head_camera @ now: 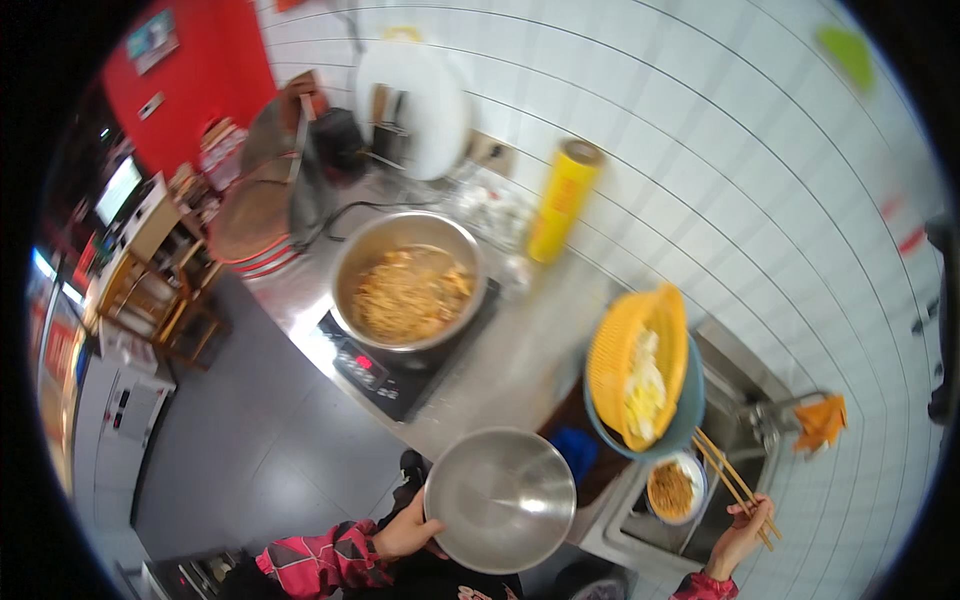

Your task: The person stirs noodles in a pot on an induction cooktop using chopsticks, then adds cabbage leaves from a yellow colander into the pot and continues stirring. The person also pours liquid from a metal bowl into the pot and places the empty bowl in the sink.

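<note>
My left hand [409, 531] grips the rim of a steel mixing bowl [501, 495], which has nothing in it and is held just off the counter's front edge. Over the sink, my right hand [746, 525] holds a pair of wooden chopsticks [724, 469] that point up and to the left. Below their tips is a white bowl [701, 480] with brownish food. A steel pot [409, 217] full of noodles in broth [405, 292] stands on a black induction cooker [405, 386] with a lit red display. A yellow plastic strainer [611, 360] with pale leafy vegetables [645, 386] rests tilted in a blue-grey basin [694, 397].
Against the tiled wall stands a yellow roll of cling film [564, 202]. A knife holder [388, 135] and a white round board [442, 112] are behind the pot. A large lidded container [259, 210] is at the counter's left end. The sink [709, 532] has a faucet [765, 420].
</note>
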A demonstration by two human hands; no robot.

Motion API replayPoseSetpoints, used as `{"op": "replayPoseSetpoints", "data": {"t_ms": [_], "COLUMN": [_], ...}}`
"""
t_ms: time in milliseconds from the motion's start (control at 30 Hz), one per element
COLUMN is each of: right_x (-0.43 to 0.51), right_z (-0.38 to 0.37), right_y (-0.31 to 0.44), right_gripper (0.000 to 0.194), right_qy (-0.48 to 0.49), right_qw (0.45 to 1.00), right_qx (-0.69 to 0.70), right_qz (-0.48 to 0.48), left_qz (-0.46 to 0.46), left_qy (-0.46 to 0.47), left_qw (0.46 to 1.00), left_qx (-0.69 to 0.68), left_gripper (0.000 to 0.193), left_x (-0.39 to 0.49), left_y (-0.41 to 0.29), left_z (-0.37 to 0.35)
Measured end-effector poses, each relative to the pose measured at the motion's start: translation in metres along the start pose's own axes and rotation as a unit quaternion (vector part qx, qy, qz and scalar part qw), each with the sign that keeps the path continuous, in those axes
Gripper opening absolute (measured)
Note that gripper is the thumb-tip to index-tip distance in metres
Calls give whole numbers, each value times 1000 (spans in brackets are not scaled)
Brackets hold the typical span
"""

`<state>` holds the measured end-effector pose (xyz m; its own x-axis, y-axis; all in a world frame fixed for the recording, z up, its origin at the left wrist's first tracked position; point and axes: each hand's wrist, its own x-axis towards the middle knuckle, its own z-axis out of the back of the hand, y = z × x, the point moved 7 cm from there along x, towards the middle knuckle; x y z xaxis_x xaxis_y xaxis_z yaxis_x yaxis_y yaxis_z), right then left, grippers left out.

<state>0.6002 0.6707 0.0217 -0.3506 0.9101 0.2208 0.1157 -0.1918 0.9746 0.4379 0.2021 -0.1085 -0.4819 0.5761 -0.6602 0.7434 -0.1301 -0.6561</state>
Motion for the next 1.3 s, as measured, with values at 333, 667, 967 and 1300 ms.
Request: {"op": "replayPoseSetpoints", "data": {"t_ms": [333,667,967,1300], "right_x": [-95,-135,-134,-115], "right_z": [-454,-667,-691,-676], "right_y": [49,-39,-56,-71], "right_gripper": [8,14,15,18], "right_qy": [480,578,573,527], "right_qw": [850,793,796,848], "right_qx": [-83,-150,-148,-51], "right_qz": [202,117,125,1], "left_qz": [-122,-160,-85,-112], "left_qy": [-71,-110,-117,-130], "left_qw": [987,976,989,984], "left_qx": [81,97,43,54], "left_gripper": [77,77,74,76], "left_x": [-55,-76,-78,-72], "left_y": [-41,-63,-80,-83], "left_z": [130,236,255,253]}}
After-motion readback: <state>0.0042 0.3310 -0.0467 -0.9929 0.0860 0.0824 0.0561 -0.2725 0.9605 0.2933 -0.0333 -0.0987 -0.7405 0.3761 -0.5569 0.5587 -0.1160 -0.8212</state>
